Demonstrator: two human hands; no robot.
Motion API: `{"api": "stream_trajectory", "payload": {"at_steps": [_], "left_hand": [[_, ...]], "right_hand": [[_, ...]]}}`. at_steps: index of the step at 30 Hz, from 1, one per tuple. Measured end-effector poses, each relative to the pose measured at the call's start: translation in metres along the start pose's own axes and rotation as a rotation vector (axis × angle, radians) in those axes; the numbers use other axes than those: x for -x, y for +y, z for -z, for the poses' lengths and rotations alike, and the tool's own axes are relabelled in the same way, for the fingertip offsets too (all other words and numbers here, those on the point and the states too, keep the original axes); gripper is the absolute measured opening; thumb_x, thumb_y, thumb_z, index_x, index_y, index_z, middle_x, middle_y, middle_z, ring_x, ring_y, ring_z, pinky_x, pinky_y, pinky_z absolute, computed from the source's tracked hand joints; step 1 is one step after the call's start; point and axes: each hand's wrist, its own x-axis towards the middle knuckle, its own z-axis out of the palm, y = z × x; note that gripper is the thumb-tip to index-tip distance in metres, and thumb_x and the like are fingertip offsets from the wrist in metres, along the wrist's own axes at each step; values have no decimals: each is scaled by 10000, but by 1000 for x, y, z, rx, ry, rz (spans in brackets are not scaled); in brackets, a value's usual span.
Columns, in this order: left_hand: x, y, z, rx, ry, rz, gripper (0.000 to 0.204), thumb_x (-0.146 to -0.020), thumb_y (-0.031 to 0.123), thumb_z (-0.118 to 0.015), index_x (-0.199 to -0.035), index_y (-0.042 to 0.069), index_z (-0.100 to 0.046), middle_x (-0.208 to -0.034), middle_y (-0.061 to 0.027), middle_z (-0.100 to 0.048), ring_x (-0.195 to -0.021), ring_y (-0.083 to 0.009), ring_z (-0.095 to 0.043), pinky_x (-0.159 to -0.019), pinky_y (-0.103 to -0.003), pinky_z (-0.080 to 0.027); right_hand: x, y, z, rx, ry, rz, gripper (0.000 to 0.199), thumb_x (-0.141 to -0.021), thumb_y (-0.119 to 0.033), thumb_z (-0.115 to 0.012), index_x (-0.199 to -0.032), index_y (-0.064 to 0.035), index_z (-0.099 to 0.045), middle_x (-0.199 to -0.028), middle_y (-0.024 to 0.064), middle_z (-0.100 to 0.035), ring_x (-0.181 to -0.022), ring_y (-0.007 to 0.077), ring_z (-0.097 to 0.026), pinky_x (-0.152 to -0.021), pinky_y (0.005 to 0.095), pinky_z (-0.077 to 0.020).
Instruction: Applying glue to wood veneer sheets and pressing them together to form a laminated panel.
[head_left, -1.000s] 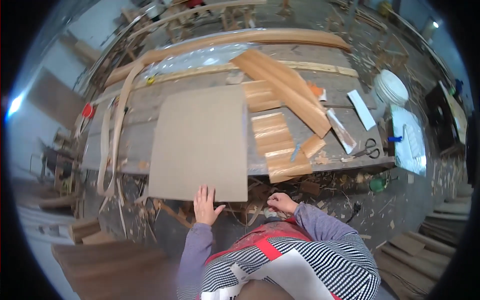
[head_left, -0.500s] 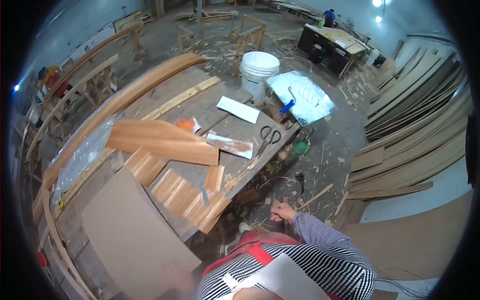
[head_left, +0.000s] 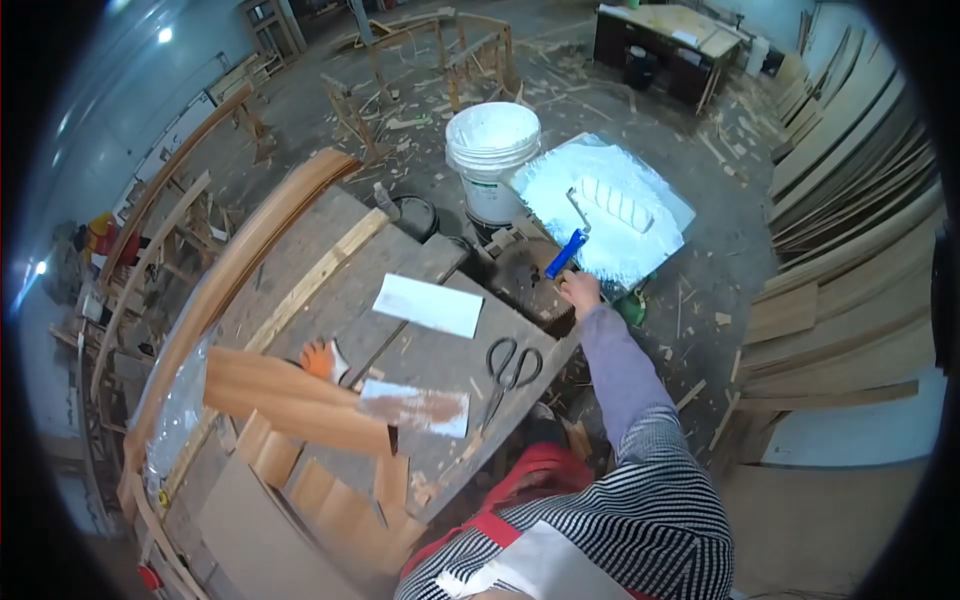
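**Workbench and glue station, seen from above**

Lower centre: striped sleeve, right hand (head_left: pixel 580 292) with fingers closed at the blue handle of a paint roller (head_left: pixel 600 212). Left hand out of view. Left of the hand: scissors (head_left: pixel 510 365), white sheet (head_left: pixel 428 305), veneer pieces (head_left: pixel 290 400) on the workbench (head_left: pixel 310 250). Beyond, upper centre: roller lying on white-coated board (head_left: pixel 640 190), white bucket (head_left: pixel 493 150) touching it.

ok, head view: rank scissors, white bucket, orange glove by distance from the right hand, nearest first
From the right hand, which reaches for the blue roller handle:
1. Scissors, on the bench, below and left of the hand.
2. White bucket, on the floor beyond the bench, up-left.
3. Orange glove, far left on the bench.
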Motion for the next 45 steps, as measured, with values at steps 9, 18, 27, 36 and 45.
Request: {"api": "stream_trajectory", "payload": {"at_steps": [9, 18, 27, 36, 45], "left_hand": [[-4, 127, 66, -414, 295, -88, 826, -821, 463, -689, -1501, 188, -308, -1511, -153, -369, -1364, -390, -361, -1110, -486, -337], [-87, 267, 120, -398, 213, -276, 774, -828, 463, -684, -1462, 169, -349, -1456, -155, -408, -1319, -382, -398, -1079, -478, -359], [-153, 320, 171, -447, 137, -400, 725, -835, 463, -678, -1422, 151, -391, -1402, -157, -448, -1273, -373, -436, -1048, -471, -380], [-216, 331, 159, -407, -2, -531, 679, -841, 463, -673, -1382, 132, -432, -1348, -159, -488, -1228, -365, -473, -1016, -463, -402], [-258, 395, 92, -231, -109, -745, 637, -848, 463, -668, -1343, 113, -473, -1294, -161, -527, -1182, -357, -511, -985, -455, -424]], "right_hand": [[-130, 6, -36, -167, 169, -247, 207, -866, -198, -685, -840, -20, -584, -715, 51, -562, -572, 161, -548, -461, 333, -429], [-82, -135, 38, -282, -190, -349, 215, -872, -135, -641, -686, -57, -566, -532, 54, -531, -435, 149, -507, -418, 300, -399], [-315, -170, 59, 256, -112, 45, 256, -885, -238, -665, -719, -70, -566, -554, 38, -550, -423, 147, -524, -401, 307, -418], [-142, -91, 173, 287, -160, -356, 222, -912, -284, -636, -896, -73, -567, -562, 26, -507, -382, 131, -465, -375, 295, -397], [37, -159, 158, 350, -92, -336, 181, -861, -198, -654, -883, -34, -581, -622, 41, -550, -491, 129, -540, -471, 307, -437]]}}
